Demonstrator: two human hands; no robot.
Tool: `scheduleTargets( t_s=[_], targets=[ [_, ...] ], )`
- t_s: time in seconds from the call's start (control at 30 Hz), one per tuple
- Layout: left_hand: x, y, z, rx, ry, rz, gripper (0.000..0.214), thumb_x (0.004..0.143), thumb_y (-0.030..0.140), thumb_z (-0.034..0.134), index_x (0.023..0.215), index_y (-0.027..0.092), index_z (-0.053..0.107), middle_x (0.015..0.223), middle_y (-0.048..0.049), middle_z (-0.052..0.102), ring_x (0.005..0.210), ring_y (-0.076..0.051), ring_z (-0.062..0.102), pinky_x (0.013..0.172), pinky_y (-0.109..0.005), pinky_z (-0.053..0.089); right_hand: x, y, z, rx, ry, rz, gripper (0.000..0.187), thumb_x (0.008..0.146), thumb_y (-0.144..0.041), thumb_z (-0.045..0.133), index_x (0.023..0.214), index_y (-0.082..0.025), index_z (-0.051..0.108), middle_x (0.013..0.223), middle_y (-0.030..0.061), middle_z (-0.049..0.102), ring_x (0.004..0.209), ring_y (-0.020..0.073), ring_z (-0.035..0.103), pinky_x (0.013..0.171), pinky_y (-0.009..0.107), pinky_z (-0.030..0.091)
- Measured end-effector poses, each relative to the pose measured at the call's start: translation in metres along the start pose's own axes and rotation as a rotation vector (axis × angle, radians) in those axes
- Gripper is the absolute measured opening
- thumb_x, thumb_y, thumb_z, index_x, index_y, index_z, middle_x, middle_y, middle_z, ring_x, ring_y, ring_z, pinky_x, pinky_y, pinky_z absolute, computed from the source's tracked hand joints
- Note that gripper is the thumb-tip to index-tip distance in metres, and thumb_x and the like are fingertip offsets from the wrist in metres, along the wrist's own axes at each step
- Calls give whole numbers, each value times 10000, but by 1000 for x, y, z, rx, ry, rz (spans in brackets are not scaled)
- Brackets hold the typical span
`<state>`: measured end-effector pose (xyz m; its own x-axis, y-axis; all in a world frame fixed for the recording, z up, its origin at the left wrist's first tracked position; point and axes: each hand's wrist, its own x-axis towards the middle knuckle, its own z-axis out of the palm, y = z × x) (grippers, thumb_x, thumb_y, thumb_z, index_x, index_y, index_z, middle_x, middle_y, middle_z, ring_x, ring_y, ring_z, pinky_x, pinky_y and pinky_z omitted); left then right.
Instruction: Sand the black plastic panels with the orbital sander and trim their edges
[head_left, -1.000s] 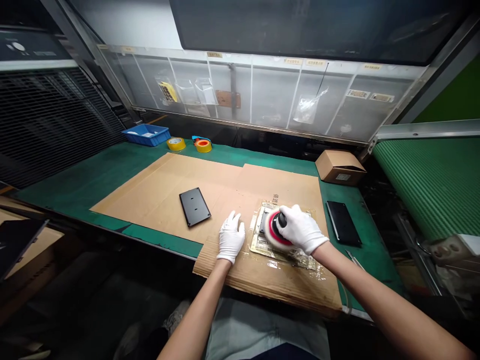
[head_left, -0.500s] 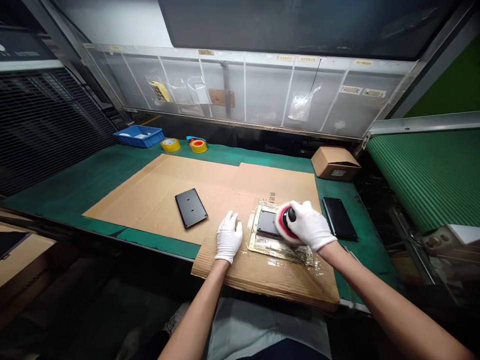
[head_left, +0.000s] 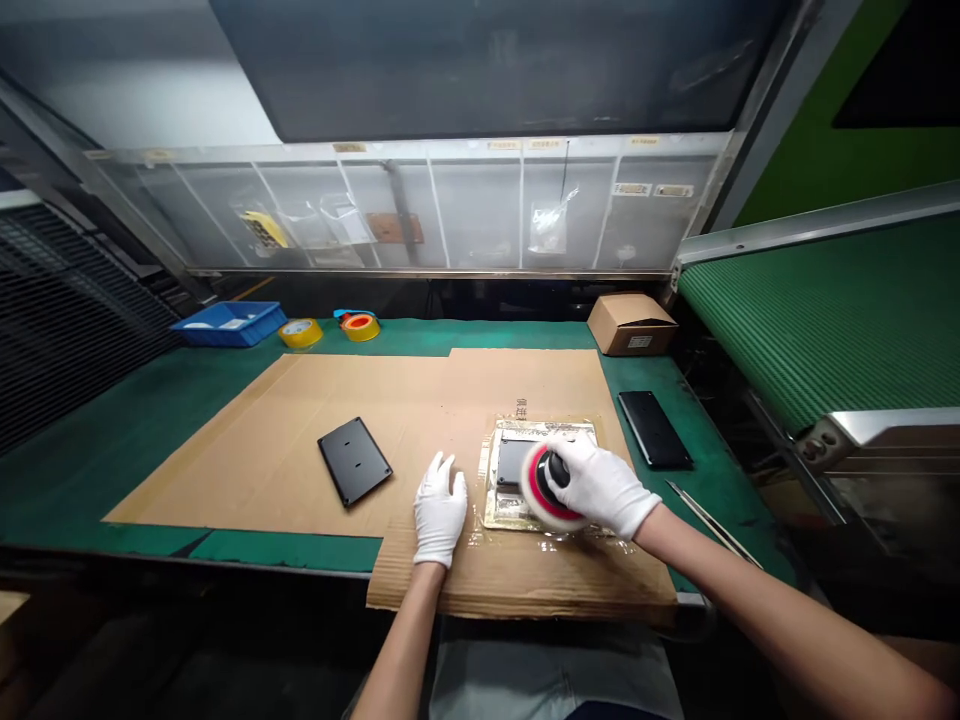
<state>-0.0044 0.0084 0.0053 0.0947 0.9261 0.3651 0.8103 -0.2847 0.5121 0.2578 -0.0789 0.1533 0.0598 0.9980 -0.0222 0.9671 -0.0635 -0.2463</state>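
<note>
My right hand (head_left: 600, 483), in a white glove, is closed round the black knob of a round polishing pad (head_left: 541, 490) with a red disc and a pale fluffy rim. The pad lies over the right part of a dark flat panel (head_left: 511, 462), which sits in a taped frame (head_left: 491, 505) on stacked cardboard (head_left: 525, 585). Gloved too, my left hand (head_left: 440, 510) rests flat on the cardboard left of the frame, fingers apart and holding nothing. Further left, a second black panel (head_left: 354, 460) lies on the cardboard sheet (head_left: 247, 440).
Right of the cardboard lie a black panel (head_left: 654, 430) and tweezers (head_left: 712, 522). A small carton (head_left: 631, 325) stands at the back right. Along the back left are a blue tray (head_left: 229, 325) and yellow tape rolls (head_left: 301, 333). A green conveyor belt (head_left: 832, 310) runs at the right.
The view has turned to the right. My right hand has shifted the polishing pad a little toward me over the panel and frame. My left hand stays on the cardboard.
</note>
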Motion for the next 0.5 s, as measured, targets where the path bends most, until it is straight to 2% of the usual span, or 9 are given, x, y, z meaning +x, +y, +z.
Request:
scheduleTargets(
  t_s=[0.13,0.2,0.4,0.5],
  targets=[
    [3,-1,-2,-2,-33,4,380,939,275,498,1261,159,664,1455,-154,594,1325,-306,585,1145,-483,469,9,17,-7,-67,36,244,305,966,-435,487,1191,-284,627,1057,83,605,742,196,634,621,282,391],
    [3,-1,-3,0,-44,10,381,943,285,490,1256,156,666,1451,-160,595,1322,-312,586,1142,-492,470,7,27,-10,-95,50,319,304,965,-435,488,1178,-273,632,1034,84,587,717,185,620,605,277,369],
    [4,-5,1,-7,-8,5,371,948,306,484,1244,175,665,1447,-154,597,1324,-310,583,1157,-488,456,-36,29,2,42,26,199,346,959,-469,515,1266,-338,606,987,44,586,687,167,605,607,273,366],
    [5,-6,1,-24,-19,-1,379,947,319,486,1253,181,661,1450,-144,596,1333,-299,577,1165,-473,449,-25,28,1,44,30,224,341,954,-473,504,1250,-343,614,1014,55,596,699,186,621,595,281,366]
  ],
)
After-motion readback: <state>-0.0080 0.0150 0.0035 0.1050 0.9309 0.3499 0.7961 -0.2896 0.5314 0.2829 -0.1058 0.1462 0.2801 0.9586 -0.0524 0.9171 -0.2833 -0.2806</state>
